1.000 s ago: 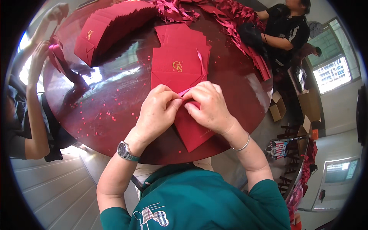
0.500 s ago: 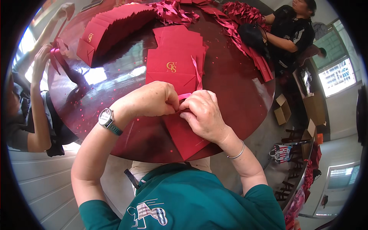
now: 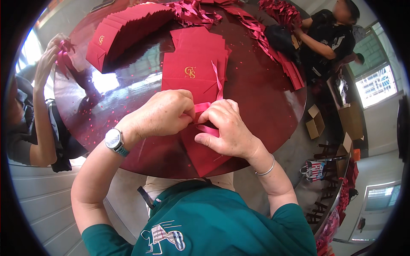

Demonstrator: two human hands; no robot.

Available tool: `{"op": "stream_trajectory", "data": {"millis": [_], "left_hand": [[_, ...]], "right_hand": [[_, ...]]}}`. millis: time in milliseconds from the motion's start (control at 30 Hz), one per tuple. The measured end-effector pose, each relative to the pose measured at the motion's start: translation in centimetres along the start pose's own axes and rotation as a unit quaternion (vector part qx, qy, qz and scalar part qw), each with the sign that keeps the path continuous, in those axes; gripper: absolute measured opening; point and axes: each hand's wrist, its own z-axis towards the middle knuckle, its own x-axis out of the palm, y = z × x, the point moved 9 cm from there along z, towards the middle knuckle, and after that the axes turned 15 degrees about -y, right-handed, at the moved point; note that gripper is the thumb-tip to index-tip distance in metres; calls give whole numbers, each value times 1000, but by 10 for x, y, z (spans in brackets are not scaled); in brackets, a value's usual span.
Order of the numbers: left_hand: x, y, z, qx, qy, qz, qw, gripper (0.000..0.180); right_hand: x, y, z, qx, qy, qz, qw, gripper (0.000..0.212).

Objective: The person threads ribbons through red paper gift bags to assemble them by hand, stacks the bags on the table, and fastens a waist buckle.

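Note:
A pink satin ribbon (image 3: 202, 107) runs between my two hands above a flat red paper bag (image 3: 206, 158) near the table's front edge. My left hand (image 3: 164, 113) is closed on the ribbon, its fingertips partly hidden. My right hand (image 3: 227, 131) has curled fingers gripping the ribbon, with the thumb held out beside a lower strand. One ribbon end sticks up past the right hand. Just beyond lies a pile of flat red paper bags (image 3: 188, 62) with gold lettering, and the hands overlap its near edge.
The round dark table (image 3: 260, 111) also carries a fanned row of red bags (image 3: 128, 30) and a heap of ribbons (image 3: 196, 15). A co-worker's hands (image 3: 53, 51) hold ribbon at left; another person (image 3: 326, 38) works at far right. An open carton (image 3: 315, 122) sits beyond the table.
My hands have drawn slightly apart, and more of the ribbon shows between them, with a lower strand now visible. The left co-worker's hands have come together on their ribbon.

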Motion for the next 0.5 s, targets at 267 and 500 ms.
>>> {"op": "stream_trajectory", "data": {"millis": [267, 500], "left_hand": [[-3, 5, -4, -36, 13, 18, 999, 9], [-32, 30, -8, -39, -62, -28, 997, 6]], "right_hand": [[10, 1, -1, 5, 21, 9, 1000, 46], [15, -6, -17, 82, 77, 83, 990, 43]]}}
